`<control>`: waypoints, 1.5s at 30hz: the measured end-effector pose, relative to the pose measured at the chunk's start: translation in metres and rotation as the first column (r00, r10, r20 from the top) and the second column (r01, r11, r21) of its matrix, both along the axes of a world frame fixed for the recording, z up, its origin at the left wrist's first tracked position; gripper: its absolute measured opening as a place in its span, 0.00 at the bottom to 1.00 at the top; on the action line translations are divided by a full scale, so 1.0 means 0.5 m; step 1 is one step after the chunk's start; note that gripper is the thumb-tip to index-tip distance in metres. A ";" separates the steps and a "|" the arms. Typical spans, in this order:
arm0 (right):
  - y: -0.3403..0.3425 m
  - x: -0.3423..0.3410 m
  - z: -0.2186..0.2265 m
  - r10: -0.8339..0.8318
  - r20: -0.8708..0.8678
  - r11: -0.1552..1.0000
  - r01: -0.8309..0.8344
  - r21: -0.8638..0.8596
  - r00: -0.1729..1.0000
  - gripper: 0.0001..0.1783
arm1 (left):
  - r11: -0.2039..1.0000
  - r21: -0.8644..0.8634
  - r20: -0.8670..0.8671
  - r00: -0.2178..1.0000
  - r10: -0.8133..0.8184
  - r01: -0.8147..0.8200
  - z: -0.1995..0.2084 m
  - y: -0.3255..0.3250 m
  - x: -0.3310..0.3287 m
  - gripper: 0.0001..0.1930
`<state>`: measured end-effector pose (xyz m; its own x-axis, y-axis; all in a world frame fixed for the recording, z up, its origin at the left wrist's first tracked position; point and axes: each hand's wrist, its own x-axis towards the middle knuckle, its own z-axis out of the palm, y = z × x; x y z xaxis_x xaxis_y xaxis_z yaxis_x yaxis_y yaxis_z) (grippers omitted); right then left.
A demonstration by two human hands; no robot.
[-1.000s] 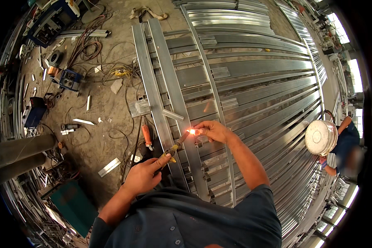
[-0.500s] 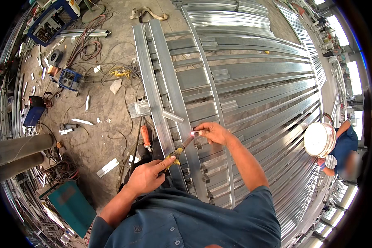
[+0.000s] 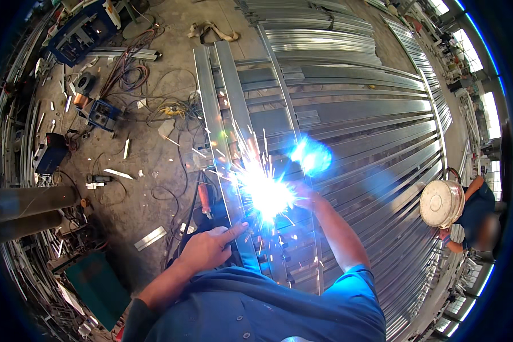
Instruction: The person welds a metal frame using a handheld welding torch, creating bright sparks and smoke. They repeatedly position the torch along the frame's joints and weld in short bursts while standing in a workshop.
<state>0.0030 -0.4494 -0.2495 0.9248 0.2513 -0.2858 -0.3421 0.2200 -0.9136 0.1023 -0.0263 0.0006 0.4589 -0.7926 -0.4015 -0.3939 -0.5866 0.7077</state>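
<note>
L hand (image 3: 208, 249) curled round a welding torch, index finger out along it; most of the torch is lost in the glare. R hand (image 3: 306, 198) across the arc, fingertips washed out, so can't tell if they're pinching anything. Hands apart, w/ the bright welding arc (image 3: 268, 198) btwn them, throwing sparks up & L. Arc sits over the L side of the metalwork, by the long metal bars (image 3: 232, 77); exact contact pt hidden.

R of that, a wide spread of metal channels (image 3: 365, 111) running crosswise, more profiles (image 3: 319, 41) bundled at the top. Just L of the bars, an orange handle (image 3: 204, 196); further L on the concrete floor (image 3: 179, 91): cables, a white strip (image 3: 150, 238), a blue wire feeder (image 3: 100, 114) w/ a copper-colored spool nr it, & a dark blue box (image 3: 50, 153). Far L, two gray cylinders (image 3: 31, 202); lower L, a dark green cabinet (image 3: 100, 288). Far R, a co-worker (image 3: 477, 211) w/ arms round a whitish bucket (image 3: 440, 202).
</note>
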 end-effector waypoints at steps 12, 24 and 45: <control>0.142 0.128 0.306 -0.011 -0.402 0.935 -0.133 -0.327 0.916 0.17 | 0.999 -0.053 0.169 0.986 0.004 0.006 0.024 0.011 -0.001 0.40; 0.157 0.134 0.384 -0.125 -0.272 0.830 -0.050 -0.556 0.954 0.17 | 0.873 -0.255 0.093 0.888 0.450 -0.416 0.025 0.119 -0.010 0.37; -0.053 0.049 0.333 -0.777 0.136 0.272 0.524 -0.807 0.614 0.10 | 0.548 -0.581 0.051 0.645 0.762 -0.602 0.057 0.371 0.082 0.39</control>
<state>0.0275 -0.4761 -0.0828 0.5311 -0.8124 -0.2409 -0.6342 -0.1925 -0.7488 0.1431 0.1593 0.0290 0.9621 -0.2227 0.1574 -0.2341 -0.3783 0.8956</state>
